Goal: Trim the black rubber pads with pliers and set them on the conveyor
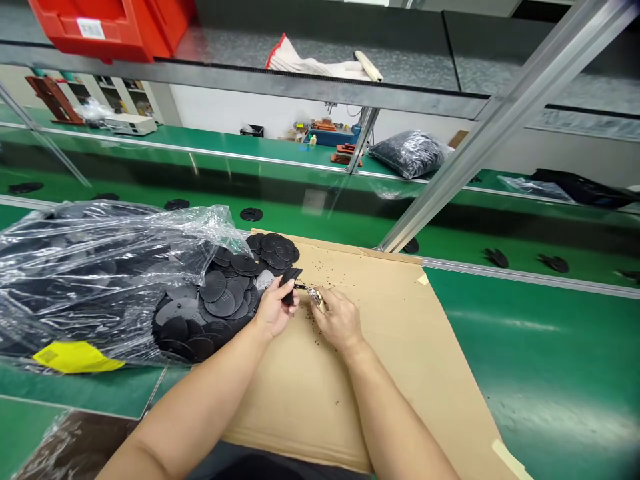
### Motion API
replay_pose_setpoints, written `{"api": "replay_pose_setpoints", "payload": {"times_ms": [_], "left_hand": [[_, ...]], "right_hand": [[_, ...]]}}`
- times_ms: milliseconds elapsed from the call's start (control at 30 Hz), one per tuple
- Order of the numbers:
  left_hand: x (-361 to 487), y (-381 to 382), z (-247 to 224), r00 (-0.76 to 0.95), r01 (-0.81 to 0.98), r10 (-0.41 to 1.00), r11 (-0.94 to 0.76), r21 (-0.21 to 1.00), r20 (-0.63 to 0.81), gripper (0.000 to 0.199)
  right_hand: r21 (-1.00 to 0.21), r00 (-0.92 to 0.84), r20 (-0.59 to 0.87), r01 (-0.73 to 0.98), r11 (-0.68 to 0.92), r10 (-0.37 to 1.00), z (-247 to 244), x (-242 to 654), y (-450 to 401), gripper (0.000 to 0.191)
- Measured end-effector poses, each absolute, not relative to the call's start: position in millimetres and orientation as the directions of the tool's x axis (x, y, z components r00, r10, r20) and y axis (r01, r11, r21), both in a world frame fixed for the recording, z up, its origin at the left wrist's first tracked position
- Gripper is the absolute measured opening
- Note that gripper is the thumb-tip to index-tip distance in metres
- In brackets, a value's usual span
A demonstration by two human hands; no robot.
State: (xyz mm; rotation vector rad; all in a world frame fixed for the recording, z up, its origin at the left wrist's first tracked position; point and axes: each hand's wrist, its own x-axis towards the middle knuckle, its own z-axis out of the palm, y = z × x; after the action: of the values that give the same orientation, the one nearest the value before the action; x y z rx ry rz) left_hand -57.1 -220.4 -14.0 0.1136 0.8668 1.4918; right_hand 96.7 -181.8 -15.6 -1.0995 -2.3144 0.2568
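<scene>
A black disc [289, 287], tilted up, long axis running near to far, is pinched in the left hand [276, 310] over cardboard [400, 333]; the right hand [340, 320] grips pliers [314, 295] pointing left at it. Piled discs [220, 293] lie leftward.

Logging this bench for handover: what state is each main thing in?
Left hand: gripping black piece
Right hand: closed around hand tool
Black discs: piled, overlapping
Clear bag: open, discs exposed
Cardboard: flat, scattered with dark specks
Red bin: standing upright
White glove: lying limp
</scene>
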Motion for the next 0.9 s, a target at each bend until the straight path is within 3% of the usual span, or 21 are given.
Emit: {"api": "replay_pose_setpoints", "payload": {"times_ms": [267, 600, 900], "left_hand": [[-55.2, -220.2, -16.1, -0.158, -0.812, 0.909, 0.103, 0.574, -0.386, 0.039], [-54.8, -219.2, -15.9, -0.27, -0.739, 0.899, 0.035, 0.672, -0.344, 0.045], [-61.1, -216.1, -19.9, -0.28, -0.809, 0.899, -0.032, 0.587, -0.337, 0.04]], "right_hand": [[-0.334, -0.497, 0.368, 0.718, 0.61, 0.786, -17.7, 97.6, -179.1, 0.019], [-0.648, -0.408, 0.286, 0.584, 0.488, 0.867, -20.2, 95.7, -177.5, 0.02], [-0.672, -0.398, 0.265, 0.577, 0.464, 0.878, -18.8, 98.2, -178.6, 0.03]]}}
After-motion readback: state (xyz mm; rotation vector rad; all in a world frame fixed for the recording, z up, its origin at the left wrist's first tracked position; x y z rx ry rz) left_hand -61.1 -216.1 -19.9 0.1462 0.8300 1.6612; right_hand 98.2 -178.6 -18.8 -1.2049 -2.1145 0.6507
